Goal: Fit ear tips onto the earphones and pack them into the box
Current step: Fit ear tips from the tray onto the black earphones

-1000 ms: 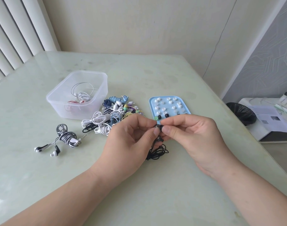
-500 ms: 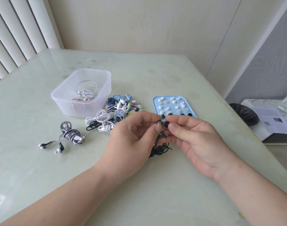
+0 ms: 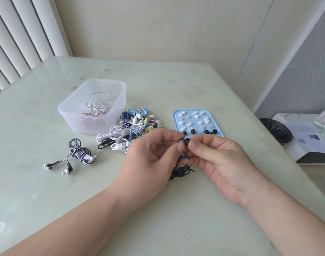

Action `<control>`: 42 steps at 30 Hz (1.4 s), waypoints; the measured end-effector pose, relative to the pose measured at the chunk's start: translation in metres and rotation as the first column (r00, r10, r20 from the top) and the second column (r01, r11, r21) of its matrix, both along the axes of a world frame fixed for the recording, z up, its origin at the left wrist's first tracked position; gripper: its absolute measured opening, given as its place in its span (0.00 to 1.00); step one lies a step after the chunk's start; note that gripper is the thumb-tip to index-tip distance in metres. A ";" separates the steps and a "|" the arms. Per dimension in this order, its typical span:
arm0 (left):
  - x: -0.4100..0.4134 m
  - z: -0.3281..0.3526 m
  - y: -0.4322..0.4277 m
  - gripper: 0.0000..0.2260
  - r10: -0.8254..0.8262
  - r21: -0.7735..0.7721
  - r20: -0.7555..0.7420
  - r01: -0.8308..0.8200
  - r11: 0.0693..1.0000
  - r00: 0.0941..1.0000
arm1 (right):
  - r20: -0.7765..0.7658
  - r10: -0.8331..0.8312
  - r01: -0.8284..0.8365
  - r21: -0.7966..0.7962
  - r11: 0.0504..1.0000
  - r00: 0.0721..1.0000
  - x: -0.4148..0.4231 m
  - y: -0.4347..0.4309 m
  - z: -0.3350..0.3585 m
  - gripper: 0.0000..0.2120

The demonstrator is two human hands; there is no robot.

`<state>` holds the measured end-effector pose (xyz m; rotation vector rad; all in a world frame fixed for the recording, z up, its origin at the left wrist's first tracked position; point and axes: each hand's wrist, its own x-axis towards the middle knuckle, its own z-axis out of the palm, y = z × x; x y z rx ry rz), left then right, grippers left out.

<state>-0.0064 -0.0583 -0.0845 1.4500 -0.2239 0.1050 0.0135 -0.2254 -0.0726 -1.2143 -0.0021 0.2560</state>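
I'm mid-fit: left hand point(image 3: 150, 159) pinches a black earbud point(image 3: 180, 140), right hand point(image 3: 218, 163) pinches an ear tip point(image 3: 187, 141) against it; two sets in box point(image 3: 71, 115), pile point(image 3: 128, 133) left to do.

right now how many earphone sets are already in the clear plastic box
2: a white set coiled at the far side of the clear plastic box, and a red set partly beneath it, nearer the left wall. Others may lie hidden under them.
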 end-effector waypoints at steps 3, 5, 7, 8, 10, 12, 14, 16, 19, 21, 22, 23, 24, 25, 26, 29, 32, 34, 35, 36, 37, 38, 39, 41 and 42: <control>0.000 -0.001 0.000 0.05 0.006 0.009 0.010 -0.006 1.000 1.000 | -0.008 0.049 -0.049 -0.007 0.999 0.999 0.001 -0.002 0.002 0.06; 0.000 -0.001 -0.001 0.05 0.003 0.008 0.006 -0.003 1.000 1.000 | -0.015 0.062 -0.062 0.000 0.998 0.998 0.001 -0.003 0.003 0.05; 0.000 -0.001 -0.001 0.05 -0.002 0.006 0.001 0.002 1.000 1.000 | -0.016 0.076 -0.076 0.001 0.997 0.997 0.001 -0.004 0.003 0.04; 0.000 -0.001 -0.001 0.04 -0.002 0.007 -0.001 0.002 1.000 1.000 | -0.017 0.080 -0.080 -0.007 0.997 0.997 0.002 -0.004 0.003 0.04; 0.000 -0.002 0.000 0.04 0.002 0.010 -0.006 -0.002 1.000 1.000 | -0.019 0.081 -0.082 -0.035 0.996 0.997 0.002 -0.005 0.002 0.03; 0.001 -0.003 0.001 0.04 0.007 0.022 -0.014 -0.007 1.000 1.000 | -0.010 0.078 -0.078 -0.059 0.995 0.997 0.002 -0.005 0.001 0.03; 0.001 -0.003 0.001 0.03 0.007 0.028 -0.023 -0.007 1.000 1.000 | 0.007 0.074 -0.073 -0.069 0.995 0.997 0.002 -0.004 0.000 0.04; 0.001 -0.003 0.001 0.03 0.012 0.026 -0.031 -0.011 1.000 0.999 | 0.031 0.068 -0.065 -0.084 0.994 0.997 0.002 -0.003 -0.001 0.06; 0.001 -0.002 0.000 0.03 0.020 0.028 -0.042 -0.019 0.999 0.999 | 0.065 0.050 -0.043 -0.108 0.993 0.997 0.001 -0.002 -0.003 0.09; 0.001 -0.001 -0.001 0.02 0.028 0.024 -0.050 -0.027 0.999 0.998 | 0.088 0.029 -0.018 -0.123 0.992 0.996 0.000 0.000 -0.004 0.09; 0.000 -0.001 -0.001 0.02 0.033 0.021 -0.055 -0.032 0.999 0.998 | 0.101 0.016 -0.003 -0.128 0.992 0.995 0.000 0.002 -0.005 0.09; 0.000 -0.001 -0.001 0.02 0.037 0.013 -0.062 -0.036 0.999 0.997 | 0.115 0.001 0.014 -0.130 0.991 0.993 0.000 0.003 -0.007 0.09; 0.001 0.000 -0.001 0.02 0.040 0.005 -0.071 -0.040 0.999 0.997 | 0.128 -0.017 0.034 -0.132 0.991 0.992 -0.001 0.004 -0.008 0.09; 0.001 -0.001 -0.001 0.01 0.042 -0.003 -0.078 -0.043 0.999 0.996 | 0.139 -0.037 0.056 -0.134 0.989 0.990 -0.001 0.006 -0.010 0.09; 0.001 -0.001 -0.001 0.01 0.044 -0.010 -0.084 -0.045 0.999 0.995 | 0.147 -0.058 0.078 -0.138 0.987 0.987 -0.001 0.007 -0.011 0.10; 0.002 -0.001 0.000 0.01 0.043 -0.038 -0.097 -0.047 0.998 0.994 | 0.150 -0.104 0.125 -0.135 0.983 0.983 -0.001 0.009 -0.014 0.10; 0.001 -0.001 0.000 0.02 0.043 -0.033 -0.094 -0.046 0.998 0.995 | 0.142 -0.111 0.131 -0.134 0.982 0.984 -0.002 0.008 -0.013 0.11; 0.001 -0.002 0.000 0.02 0.044 -0.022 -0.083 -0.046 0.999 0.996 | 0.149 -0.110 0.132 -0.147 0.980 0.983 -0.002 0.007 -0.013 0.09; 0.001 -0.002 0.001 0.02 0.047 -0.022 -0.081 -0.049 0.999 0.996 | 0.153 -0.112 0.135 -0.152 0.979 0.982 -0.002 0.007 -0.013 0.07; 0.002 -0.003 0.001 0.02 0.049 -0.024 -0.080 -0.051 0.998 0.996 | 0.159 -0.114 0.139 -0.155 0.978 0.981 -0.001 0.007 -0.013 0.04; 0.002 -0.003 0.001 0.02 0.051 -0.022 -0.078 -0.052 0.998 0.996 | 0.164 -0.114 0.140 -0.157 0.978 0.980 -0.002 0.008 -0.013 0.03; 0.002 -0.003 0.001 0.02 0.052 -0.018 -0.074 -0.054 0.998 0.996 | 0.169 -0.113 0.140 -0.158 0.978 0.979 -0.002 0.008 -0.013 0.02; 0.001 -0.003 0.001 0.03 0.053 -0.013 -0.070 -0.054 0.998 0.996 | 0.174 -0.111 0.140 -0.160 0.977 0.978 -0.002 0.007 -0.012 0.02; 0.001 -0.002 0.000 0.03 0.050 -0.014 -0.057 -0.051 0.999 0.997 | 0.205 -0.110 0.148 -0.183 0.972 0.973 -0.003 0.006 -0.009 0.02; 0.001 -0.002 0.000 0.03 0.048 -0.020 -0.051 -0.049 0.999 0.998 | 0.237 -0.112 0.163 -0.207 0.965 0.965 -0.004 0.005 -0.007 0.02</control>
